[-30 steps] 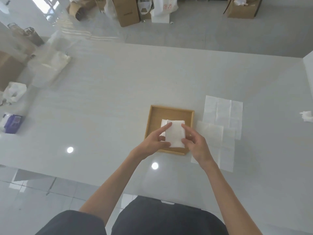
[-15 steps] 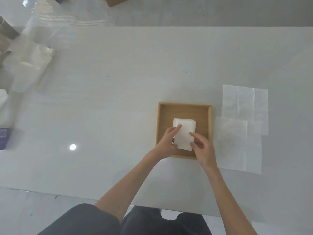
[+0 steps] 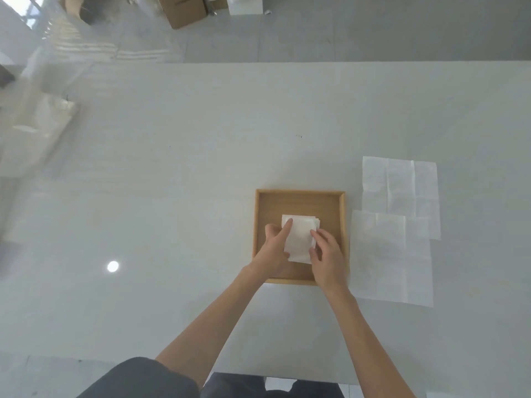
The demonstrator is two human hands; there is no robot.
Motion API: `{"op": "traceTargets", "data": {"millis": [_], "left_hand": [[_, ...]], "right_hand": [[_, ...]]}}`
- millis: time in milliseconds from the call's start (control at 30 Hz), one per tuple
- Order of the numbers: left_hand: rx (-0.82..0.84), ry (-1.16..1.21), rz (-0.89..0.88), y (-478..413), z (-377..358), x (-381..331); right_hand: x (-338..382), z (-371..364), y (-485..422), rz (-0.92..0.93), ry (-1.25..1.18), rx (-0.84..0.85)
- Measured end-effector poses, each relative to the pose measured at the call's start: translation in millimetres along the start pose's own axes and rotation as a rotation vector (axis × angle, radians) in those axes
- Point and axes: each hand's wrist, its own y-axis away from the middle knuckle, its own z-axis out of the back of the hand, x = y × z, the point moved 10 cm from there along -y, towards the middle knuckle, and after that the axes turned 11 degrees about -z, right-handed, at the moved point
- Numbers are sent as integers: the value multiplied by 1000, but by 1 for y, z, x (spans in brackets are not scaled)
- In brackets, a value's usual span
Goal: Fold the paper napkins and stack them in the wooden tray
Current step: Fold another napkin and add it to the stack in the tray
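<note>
A square wooden tray lies on the white table. Inside it sits a small stack of folded white napkins, slightly fanned at the right edge. My left hand rests on the stack's left side with the forefinger stretched over its top corner. My right hand touches the stack's right edge with its fingertips. Both hands cover the tray's near part. Two unfolded napkins lie flat right of the tray: a far one and a near one, overlapping.
The table's far edge runs across the top, with floor and cardboard boxes beyond. A clear plastic bag lies at the far left. My dark-clothed legs show below the near table edge.
The folded napkin has come down onto the stack in the tray, both hands staying on it. The view has shifted, so the tray now appears further right.
</note>
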Motion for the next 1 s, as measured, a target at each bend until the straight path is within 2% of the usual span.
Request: {"op": "traceTargets", "data": {"millis": [100, 233, 333, 400, 467, 533, 667, 800, 867, 933, 1000], "left_hand": [[-6, -34, -5, 0, 0, 0], [-18, -217, -37, -3, -3, 3], [-112, -328, -22, 3, 4, -4], [-184, -479, -131, 7, 9, -18], [-192, -573, -280, 6, 3, -27], [-179, -629, -356, 3, -5, -26], [-127, -664, -299, -5, -17, -1], [-82, -599, -244, -8, -22, 9], [-122, -454, -188, -10, -15, 4], [-208, -180, -154, -7, -2, -4], [-387, 109, -116, 3, 12, -10]], "right_hand": [[-3, -5, -2, 25, 56, -14], [-9, -9, -2, 61, 174, -55], [-11, -9, 0, 105, 282, -97], [-7, -8, 3, 144, 318, -102], [-5, -10, 4, 168, 358, -72], [-3, -16, 4, 199, 457, -63], [-13, -23, -2, 225, 602, -115], [-16, -32, -4, 200, 597, -55], [-17, -33, -9, 127, 458, 3], [-13, -23, -10, 14, 31, 101], [-11, -9, -7, -127, -457, 138]]}}
